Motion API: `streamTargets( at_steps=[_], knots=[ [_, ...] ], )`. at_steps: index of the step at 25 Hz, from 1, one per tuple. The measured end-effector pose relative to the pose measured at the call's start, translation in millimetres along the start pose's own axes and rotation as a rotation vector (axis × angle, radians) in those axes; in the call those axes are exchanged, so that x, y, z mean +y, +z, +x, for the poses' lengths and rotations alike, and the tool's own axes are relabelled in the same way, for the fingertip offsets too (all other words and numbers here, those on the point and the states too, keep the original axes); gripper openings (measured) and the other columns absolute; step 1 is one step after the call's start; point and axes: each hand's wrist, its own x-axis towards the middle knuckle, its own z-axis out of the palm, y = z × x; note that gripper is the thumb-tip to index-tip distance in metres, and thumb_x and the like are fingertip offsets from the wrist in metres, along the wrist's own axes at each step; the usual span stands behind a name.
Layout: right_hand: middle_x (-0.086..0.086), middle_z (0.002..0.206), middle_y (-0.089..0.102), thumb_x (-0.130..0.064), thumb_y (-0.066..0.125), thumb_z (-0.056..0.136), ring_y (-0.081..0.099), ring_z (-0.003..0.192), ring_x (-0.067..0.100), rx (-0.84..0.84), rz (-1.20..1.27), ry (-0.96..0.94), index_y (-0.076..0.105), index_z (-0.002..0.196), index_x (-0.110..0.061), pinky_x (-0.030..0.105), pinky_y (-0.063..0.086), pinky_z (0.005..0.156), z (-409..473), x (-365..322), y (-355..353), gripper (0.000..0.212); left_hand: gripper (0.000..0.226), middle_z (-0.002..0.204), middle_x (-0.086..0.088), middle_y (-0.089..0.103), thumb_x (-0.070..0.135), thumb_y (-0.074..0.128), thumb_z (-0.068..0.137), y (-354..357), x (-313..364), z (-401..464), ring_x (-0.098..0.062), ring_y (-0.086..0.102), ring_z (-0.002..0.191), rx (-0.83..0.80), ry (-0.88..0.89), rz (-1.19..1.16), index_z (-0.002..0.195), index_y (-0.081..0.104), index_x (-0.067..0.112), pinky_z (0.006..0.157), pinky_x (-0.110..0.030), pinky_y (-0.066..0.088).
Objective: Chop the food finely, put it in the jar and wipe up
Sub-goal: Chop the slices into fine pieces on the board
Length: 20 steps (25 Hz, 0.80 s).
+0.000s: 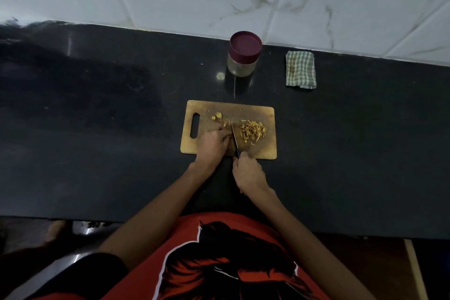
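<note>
Behind the cutting board, the jar stands lidded on the counter. Right hand grips the knife; left hand curls over uncut food. Chopped food lies right, cloth near the wall.

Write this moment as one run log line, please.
step: chopping | right hand: grips knife | left hand: holds food on cutting board | jar: lid on | cloth: untouched

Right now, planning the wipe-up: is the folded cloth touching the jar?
Apart. The head view shows bare dark counter between the jar and the cloth.
</note>
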Motion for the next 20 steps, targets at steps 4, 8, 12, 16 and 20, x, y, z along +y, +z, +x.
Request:
streamTargets(
  at_steps=[4, 8, 12, 16, 20],
  knots=[
    [0.015, 0.108, 0.063, -0.03, 0.037, 0.105, 0.066, 0.095, 0.031, -0.027, 0.005, 0.015, 0.051, 0.112, -0.008, 0.048, 0.056, 0.08, -3, 7, 2, 0.028, 0.019, 0.106, -0.006, 0.067, 0.01, 0.057, 0.091, 1, 0, 1, -0.02, 0.065, 0.087, 0.003, -0.011, -0.008, 0.104, 0.071, 0.01, 0.074, -0.039, 0.054],
    [0.016, 0.109, 0.062, -0.031, 0.036, 0.105, 0.066, 0.093, 0.033, -0.043, 0.016, 0.039, 0.051, 0.112, -0.007, 0.051, 0.057, 0.08, -4, 6, 3, 0.029, 0.019, 0.105, -0.005, 0.067, 0.01, 0.057, 0.091, 0, 1, -1, -0.02, 0.064, 0.086, 0.007, -0.004, 0.0, 0.104, 0.071, 0.01, 0.075, -0.037, 0.053],
    [0.017, 0.112, 0.062, -0.03, 0.036, 0.105, 0.066, 0.095, 0.034, -0.033, 0.003, 0.06, 0.051, 0.116, -0.006, 0.05, 0.057, 0.081, -4, 2, 3, 0.03, 0.019, 0.103, -0.006, 0.067, 0.01, 0.058, 0.091, -1, 1, 1, -0.021, 0.064, 0.086, 0.004, 0.008, 0.007, 0.104, 0.072, 0.01, 0.075, -0.038, 0.053],
    [0.018, 0.113, 0.062, -0.028, 0.036, 0.105, 0.067, 0.094, 0.035, -0.037, 0.027, 0.069, 0.051, 0.116, -0.004, 0.05, 0.057, 0.081, -3, -4, 0, 0.031, 0.02, 0.105, -0.005, 0.067, 0.01, 0.057, 0.091, 0, 0, 1, -0.021, 0.064, 0.088, -0.002, -0.001, 0.008, 0.104, 0.072, 0.01, 0.076, -0.039, 0.053],
    [0.018, 0.115, 0.061, -0.025, 0.037, 0.104, 0.067, 0.094, 0.036, -0.042, 0.053, 0.093, 0.052, 0.119, -0.002, 0.05, 0.057, 0.082, 0, -7, -3, 0.031, 0.02, 0.103, -0.006, 0.067, 0.01, 0.057, 0.09, -2, 2, 1, -0.022, 0.064, 0.088, -0.004, 0.0, 0.014, 0.103, 0.072, 0.011, 0.076, -0.04, 0.053]
  ],
)
